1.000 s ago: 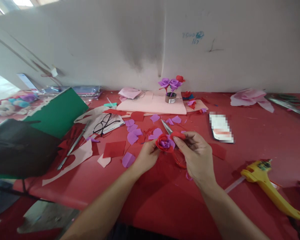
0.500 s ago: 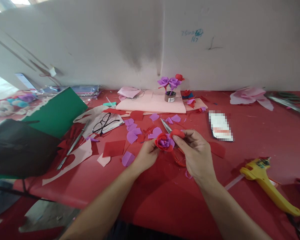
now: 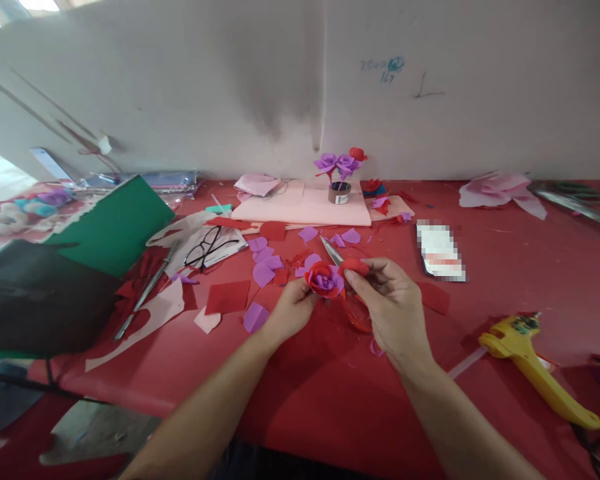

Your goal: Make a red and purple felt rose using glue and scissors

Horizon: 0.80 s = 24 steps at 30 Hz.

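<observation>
My left hand (image 3: 295,309) is closed around the base of a paper flower (image 3: 324,279), which has a purple centre and red outer petals. Between the thumb and fingers of my right hand (image 3: 393,300) is a red paper petal (image 3: 354,267), held close to the flower's right side. Scissors (image 3: 356,313) with red handles lie on the table behind and beneath my hands, their blades pointing away from me. Purple paper petals (image 3: 267,271) and red scraps are scattered just beyond my left hand.
A yellow glue gun (image 3: 535,367) lies at the right, a phone (image 3: 441,251) behind it. Finished flowers stand in a small brown pot (image 3: 340,193) on folded pink paper (image 3: 300,212). Eyeglasses (image 3: 211,247), a metal rod (image 3: 145,293) and a green board (image 3: 115,227) occupy the left.
The flower in my left hand has shifted slightly left and upward, its face tilted more toward me. My right hand with the petal has barely moved.
</observation>
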Each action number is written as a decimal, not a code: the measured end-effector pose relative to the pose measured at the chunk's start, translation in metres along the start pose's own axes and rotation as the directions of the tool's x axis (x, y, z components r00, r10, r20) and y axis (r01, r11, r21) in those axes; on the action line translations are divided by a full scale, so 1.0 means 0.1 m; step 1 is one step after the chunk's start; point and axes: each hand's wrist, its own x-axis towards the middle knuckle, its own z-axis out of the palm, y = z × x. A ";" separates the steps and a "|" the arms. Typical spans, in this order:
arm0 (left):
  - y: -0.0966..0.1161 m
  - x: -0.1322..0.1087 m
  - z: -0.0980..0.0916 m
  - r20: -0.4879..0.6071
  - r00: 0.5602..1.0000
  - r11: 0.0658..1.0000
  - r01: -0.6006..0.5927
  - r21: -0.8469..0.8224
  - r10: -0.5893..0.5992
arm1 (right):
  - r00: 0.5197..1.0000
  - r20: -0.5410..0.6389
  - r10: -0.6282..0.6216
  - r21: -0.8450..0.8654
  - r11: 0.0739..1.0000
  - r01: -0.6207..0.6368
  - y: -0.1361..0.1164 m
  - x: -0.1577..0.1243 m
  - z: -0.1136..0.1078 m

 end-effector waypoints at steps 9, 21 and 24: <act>-0.02 -0.03 -0.01 0.207 0.960 0.919 0.247 -0.307 -0.189 | 1.000 -0.021 -0.012 -0.006 1.000 0.012 -0.01 0.02 -0.01; 0.14 -0.04 -0.10 0.387 0.877 0.743 0.456 -0.490 -0.283 | 0.985 0.155 0.071 0.001 0.997 -0.072 -0.06 0.13 -0.14; 0.11 -0.04 -0.11 0.438 0.856 0.734 0.480 -0.481 -0.273 | 0.972 0.230 0.044 -0.140 0.990 -0.012 -0.06 0.11 -0.13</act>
